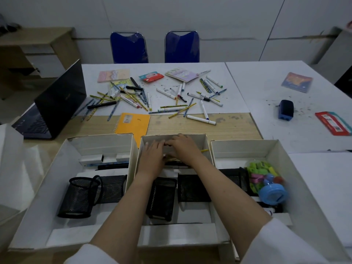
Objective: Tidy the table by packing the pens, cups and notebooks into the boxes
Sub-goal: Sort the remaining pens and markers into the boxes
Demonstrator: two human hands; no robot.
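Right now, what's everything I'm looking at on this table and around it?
Boxes: three, white, side by side at the near edge.
Mesh cups: several, black, lying inside the boxes.
Pens and markers: many, mixed colours, scattered mid-table; a few already in the boxes.
Orange notebook: one, just beyond the middle box.
Patterned notebooks: three or more, pastel and blue, at the far side and far right.
Wipes packs: two, red and teal, far middle and right edge.
Sharpener: one, dark blue, right.
Toy jar: one, blue lid, in the right box.
Laptop: one, black, left.
Chairs: two, blue, behind.
Left hand, right hand: in the middle box, over the pens.
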